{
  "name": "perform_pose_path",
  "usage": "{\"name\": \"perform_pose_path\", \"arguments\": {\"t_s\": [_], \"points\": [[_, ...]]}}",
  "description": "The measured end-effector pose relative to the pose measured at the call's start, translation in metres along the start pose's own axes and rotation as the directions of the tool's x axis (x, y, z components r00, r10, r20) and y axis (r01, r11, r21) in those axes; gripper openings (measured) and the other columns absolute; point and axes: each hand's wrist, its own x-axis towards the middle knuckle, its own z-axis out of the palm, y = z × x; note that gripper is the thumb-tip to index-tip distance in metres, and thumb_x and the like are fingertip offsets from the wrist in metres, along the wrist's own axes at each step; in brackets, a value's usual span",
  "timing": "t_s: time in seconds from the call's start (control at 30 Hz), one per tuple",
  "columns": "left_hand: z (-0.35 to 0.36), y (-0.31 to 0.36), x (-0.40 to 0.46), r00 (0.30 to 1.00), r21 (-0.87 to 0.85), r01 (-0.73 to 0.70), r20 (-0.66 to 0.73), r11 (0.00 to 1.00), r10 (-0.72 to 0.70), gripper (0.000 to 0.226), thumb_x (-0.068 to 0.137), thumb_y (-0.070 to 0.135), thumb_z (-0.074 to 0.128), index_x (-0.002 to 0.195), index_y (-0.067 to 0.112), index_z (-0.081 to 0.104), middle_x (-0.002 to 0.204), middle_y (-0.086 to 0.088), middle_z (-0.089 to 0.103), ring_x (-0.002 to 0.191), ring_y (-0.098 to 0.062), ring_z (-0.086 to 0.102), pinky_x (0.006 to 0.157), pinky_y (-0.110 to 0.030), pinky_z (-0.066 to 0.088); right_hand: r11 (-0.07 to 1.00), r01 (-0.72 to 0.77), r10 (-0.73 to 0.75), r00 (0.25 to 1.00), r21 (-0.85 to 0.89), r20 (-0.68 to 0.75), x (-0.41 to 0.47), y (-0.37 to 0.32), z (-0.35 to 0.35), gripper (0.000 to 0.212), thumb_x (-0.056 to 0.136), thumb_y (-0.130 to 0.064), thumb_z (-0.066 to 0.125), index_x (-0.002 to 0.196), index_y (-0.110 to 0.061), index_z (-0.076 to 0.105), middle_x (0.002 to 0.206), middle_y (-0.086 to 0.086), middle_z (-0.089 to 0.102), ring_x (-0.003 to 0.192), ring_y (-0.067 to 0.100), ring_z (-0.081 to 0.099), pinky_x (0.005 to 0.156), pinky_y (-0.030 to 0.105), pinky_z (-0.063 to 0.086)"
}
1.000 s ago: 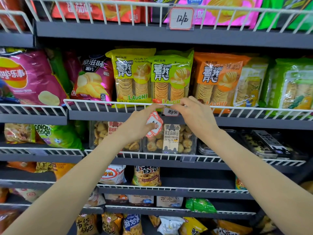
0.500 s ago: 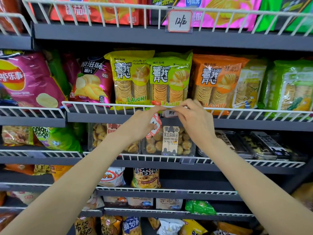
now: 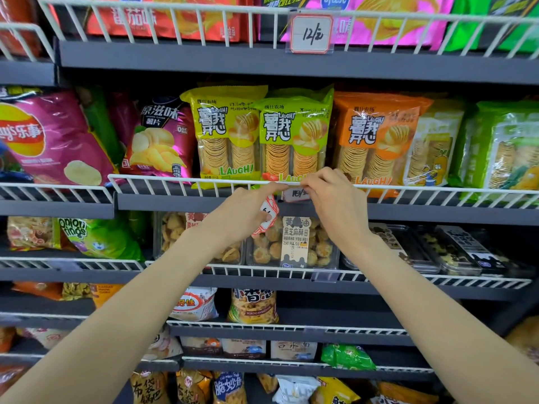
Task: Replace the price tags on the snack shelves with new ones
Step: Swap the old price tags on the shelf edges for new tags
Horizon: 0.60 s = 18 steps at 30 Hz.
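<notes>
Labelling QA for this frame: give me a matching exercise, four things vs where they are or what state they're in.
Things:
1. 12 tag
2. loose tags
3. shelf tag
4. orange bag

Places or states:
A. held in the left hand, below the rail
B. clipped on the top shelf's wire rail
C. standing behind the rail, right of the green-yellow bags
D. on the middle rail, under the right hand's fingertips

Pairs: 1-B, 2-A, 3-D, 4-C
</notes>
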Motion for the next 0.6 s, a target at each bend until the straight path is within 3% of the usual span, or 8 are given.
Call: {"name": "perform_pose_path", "arguments": {"t_s": [0.1, 0.23, 0.33, 0.43, 0.5, 0.53, 0.6], "points": [[-0.001, 0.0012, -0.0015, 1.0, 0.019, 0.011, 0.012, 1.0, -0.012, 0.061, 0.094, 0.011, 0.052, 0.143, 0.035, 0.027, 0.112, -0.021, 0.06, 0.072, -0.016, 0.038, 0.076, -0.029, 0.033, 0.999, 0.019, -0.018, 1.0, -0.03, 0.021, -0.0007, -0.0023, 0.0002, 0.039, 0.059, 0.008, 0.08, 0.09, -0.014, 0.069, 0.08, 0.002, 0.062, 0.071, 0.022, 0.057, 0.035, 0.018, 0.032], [0.0013, -0.0013, -0.0015, 1.0, 0.044, 0.009, 0.02, 0.999, -0.01, 0.065, 0.094, 0.012, 0.053, 0.145, 0.038, 0.022, 0.11, -0.022, 0.061, 0.072, -0.021, 0.046, 0.072, -0.03, 0.033, 0.995, 0.037, -0.033, 0.999, -0.096, 0.039, -0.0021, -0.0057, -0.0033, 0.042, 0.055, 0.012, 0.077, 0.089, -0.011, 0.069, 0.08, 0.004, 0.062, 0.069, 0.023, 0.056, 0.04, 0.013, 0.014], [0.0038, -0.0051, -0.0004, 1.0, 0.055, 0.002, 0.021, 0.998, -0.003, 0.069, 0.093, 0.011, 0.054, 0.145, 0.04, 0.019, 0.115, -0.021, 0.062, 0.069, -0.023, 0.052, 0.081, -0.035, 0.038, 0.991, 0.02, -0.015, 0.999, -0.132, 0.035, -0.0041, -0.0075, -0.0038, 0.039, 0.058, 0.011, 0.077, 0.089, -0.011, 0.069, 0.084, 0.005, 0.061, 0.07, 0.022, 0.055, 0.041, 0.013, 0.01], [0.0038, -0.0042, -0.0013, 1.0, 0.061, 0.0, 0.008, 0.998, 0.0, 0.068, 0.093, 0.01, 0.053, 0.145, 0.038, 0.02, 0.108, -0.021, 0.063, 0.074, -0.028, 0.05, 0.093, -0.037, 0.04, 0.992, 0.004, -0.003, 1.0, -0.129, 0.012, -0.0043, -0.0073, -0.0036, 0.036, 0.06, 0.012, 0.074, 0.088, -0.01, 0.068, 0.087, 0.006, 0.061, 0.071, 0.023, 0.055, 0.039, 0.016, 0.015], [0.0034, -0.0035, -0.0019, 1.0, 0.07, 0.006, 0.005, 0.998, -0.006, 0.068, 0.093, 0.009, 0.052, 0.146, 0.037, 0.019, 0.108, -0.02, 0.063, 0.073, -0.023, 0.043, 0.093, -0.039, 0.04, 0.989, 0.019, -0.02, 1.0, -0.144, -0.002, -0.0042, -0.0077, -0.0034, 0.035, 0.06, 0.014, 0.072, 0.086, -0.008, 0.068, 0.086, 0.007, 0.061, 0.07, 0.023, 0.054, 0.038, 0.019, 0.02], [0.0033, -0.0029, -0.0026, 1.0, 0.075, 0.008, 0.005, 0.997, -0.008, 0.068, 0.093, 0.008, 0.052, 0.146, 0.037, 0.019, 0.103, -0.019, 0.064, 0.071, -0.023, 0.042, 0.089, -0.039, 0.042, 0.988, 0.027, -0.029, 1.0, -0.149, -0.01, -0.0044, -0.0076, -0.0031, 0.034, 0.06, 0.015, 0.071, 0.086, -0.008, 0.067, 0.086, 0.007, 0.061, 0.07, 0.023, 0.054, 0.038, 0.019, 0.02], [0.0036, -0.002, -0.0045, 1.0, 0.059, 0.016, 0.01, 0.998, -0.016, 0.068, 0.093, 0.008, 0.052, 0.145, 0.038, 0.02, 0.074, -0.012, 0.058, 0.06, -0.022, 0.045, 0.074, -0.036, 0.044, 0.987, 0.039, -0.043, 0.999, -0.156, -0.018, -0.0047, -0.0069, -0.0037, 0.032, 0.063, 0.014, 0.068, 0.086, -0.009, 0.067, 0.085, 0.006, 0.061, 0.07, 0.023, 0.054, 0.039, 0.019, 0.019]]}}
